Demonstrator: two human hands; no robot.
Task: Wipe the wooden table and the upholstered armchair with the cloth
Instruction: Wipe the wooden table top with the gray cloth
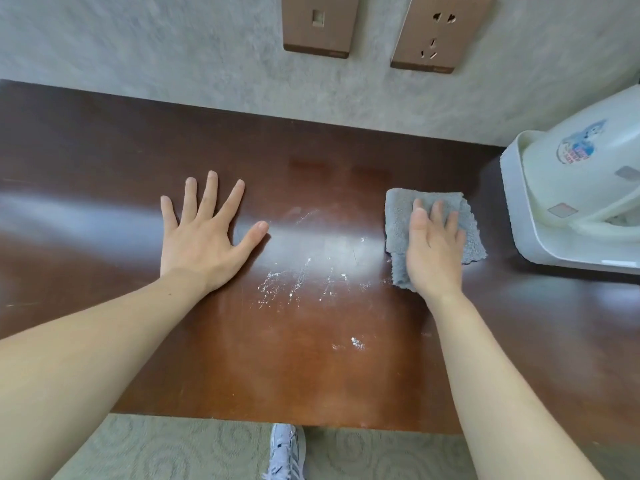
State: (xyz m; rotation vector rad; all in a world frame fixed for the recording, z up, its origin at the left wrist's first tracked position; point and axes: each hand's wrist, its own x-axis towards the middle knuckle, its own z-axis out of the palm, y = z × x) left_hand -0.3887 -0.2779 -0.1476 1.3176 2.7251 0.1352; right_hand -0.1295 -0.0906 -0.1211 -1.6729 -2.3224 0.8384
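Note:
The wooden table (104,161) fills the middle of the view, dark reddish brown and glossy. White powdery smears (298,282) streak its centre, with a smaller patch nearer the front edge. A folded grey cloth (398,216) lies on the table at the right. My right hand (433,247) presses flat on top of the cloth, fingers together. My left hand (204,237) rests flat on the bare wood at the left, fingers spread, holding nothing. The armchair is not in view.
A white tray (516,209) holding a white kettle (581,168) stands at the right edge, close to the cloth. The wall behind carries a switch plate (318,26) and a socket (440,32). Below the table's front edge are carpet and my shoe (285,452).

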